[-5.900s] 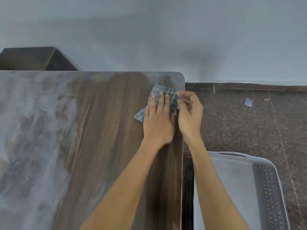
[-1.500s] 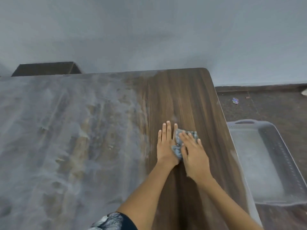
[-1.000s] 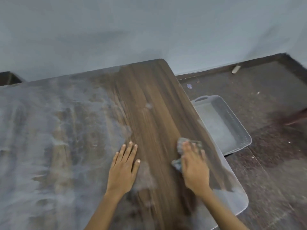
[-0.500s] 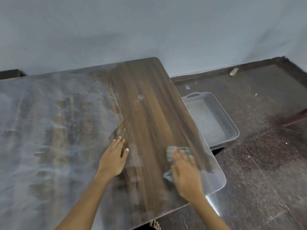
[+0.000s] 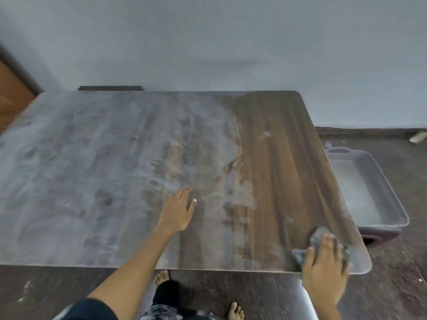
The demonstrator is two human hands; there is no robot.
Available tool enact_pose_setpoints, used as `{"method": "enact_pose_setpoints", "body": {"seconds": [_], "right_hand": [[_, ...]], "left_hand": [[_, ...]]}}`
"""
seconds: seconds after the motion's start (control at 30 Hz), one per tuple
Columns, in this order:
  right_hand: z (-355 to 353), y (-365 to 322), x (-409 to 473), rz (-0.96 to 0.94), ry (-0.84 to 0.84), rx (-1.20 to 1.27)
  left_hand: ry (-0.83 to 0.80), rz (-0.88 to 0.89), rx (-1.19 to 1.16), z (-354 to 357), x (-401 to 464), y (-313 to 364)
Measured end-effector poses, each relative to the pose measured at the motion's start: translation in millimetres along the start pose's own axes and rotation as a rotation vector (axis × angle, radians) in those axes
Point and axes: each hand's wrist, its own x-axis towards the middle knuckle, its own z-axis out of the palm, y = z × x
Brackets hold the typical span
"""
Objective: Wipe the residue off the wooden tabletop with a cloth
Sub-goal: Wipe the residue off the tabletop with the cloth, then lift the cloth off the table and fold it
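Cloth (image 5: 317,241) — bunched under the right hand (image 5: 323,269), fingers pressing it flat at the surface's (image 5: 265,162) near right corner. Left hand (image 5: 178,211) — flat on the wood, fingers relaxed, holding nothing. Residue (image 5: 92,158) — covers the left portion. Risk: the loaded cloth smearing powder back over cleaned grain, or slipping off the edge.

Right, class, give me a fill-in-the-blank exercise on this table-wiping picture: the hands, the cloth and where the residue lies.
1. The cloth lies under the ____ hand, at the table's near right corner.
2. The left hand rests ____ on the table, holding nothing.
3. The pale residue covers mostly the ____ part of the table.
4. On the floor right of the table stands a grey ____.

Missing words: right; flat; left; tray
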Motion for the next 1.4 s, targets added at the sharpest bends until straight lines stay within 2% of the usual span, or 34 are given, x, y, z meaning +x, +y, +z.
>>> {"method": "enact_pose_setpoints", "body": {"seconds": [0.07, 0.1, 0.23, 0.37, 0.47, 0.5, 0.53, 0.57, 0.6, 0.67, 0.73, 0.77, 0.83, 0.9, 0.97, 1.07, 1.23, 1.3, 1.4], "right_hand": [[7.8, -43.6, 7.7, 0.274, 0.062, 0.034], [12.8, -69.6, 9.5, 0.299, 0.051, 0.061], [54.9, -188.6, 6.2, 0.048, -0.135, 0.059], [97.6, -343.1, 0.8, -0.059, -0.334, 0.107], [123.9, -448.9, 1.6, -0.238, -0.479, 0.127], [128.9, -476.8, 4.6, -0.265, -0.604, 0.208], [128.3, -500.4, 9.8, -0.234, -0.783, 0.371], [125.1, -520.8, 12.8, -0.173, -0.88, 0.598], [121.2, -534.0, 15.2, -0.094, -0.868, 0.826], [115.5, -543.4, 18.9, 0.08, -0.608, 0.966], [118.1, -531.0, 20.9, 0.109, -0.374, 0.801], [117.5, -525.1, 20.0, 0.095, -0.372, 0.689], [127.2, -515.1, 16.4, 0.086, -0.556, 0.504], [135.3, -515.3, 12.1, 0.1, -0.733, 0.445], [142.7, -519.1, 9.1, 0.05, -0.757, 0.441], [135.9, -530.6, 12.8, 0.036, -0.845, 0.587], [113.5, -535.4, 21.0, 0.164, -1.056, 0.914], [101.9, -538.9, 26.9, 0.194, -1.069, 0.992], [72.8, -556.2, 48.8, 0.073, -1.003, 1.01]], "left_hand": [[0.033, -0.055, -0.002, -11.8, -0.9, -28.2], [0.043, -0.085, -0.011, -16.1, -2.0, -43.0], [0.068, -0.117, -0.048, -35.3, 5.3, -101.9], [0.013, -0.091, -0.074, -63.0, 26.0, -160.6], [0.019, -0.063, -0.082, -87.5, 49.8, -204.3], [0.022, -0.058, -0.091, -94.1, 58.0, -216.0], [0.025, -0.053, -0.104, -99.3, 65.9, -223.8], [0.028, -0.052, -0.127, -105.5, 74.8, -230.8], [0.038, -0.046, -0.148, -110.5, 83.6, -235.4], [0.067, -0.025, -0.175, -117.7, 100.6, -240.0], [0.081, -0.023, -0.14, -121.3, 114.8, -236.4], [0.082, -0.043, -0.098, -121.8, 120.4, -233.5], [0.076, -0.128, -0.046, -122.7, 127.2, -225.4], [0.047, -0.213, -0.111, -122.4, 132.6, -218.8], [0.016, -0.303, -0.222, -120.8, 140.5, -217.8], [-0.057, -0.414, -0.454, -131.1, 150.2, -219.1], [-0.186, -0.58, -0.844, -162.4, 148.5, -210.1], [-0.207, -0.592, -0.904, -177.1, 149.5, -202.7], [-0.187, -0.552, -1.058, -207.4, 162.2, -185.8]]}}
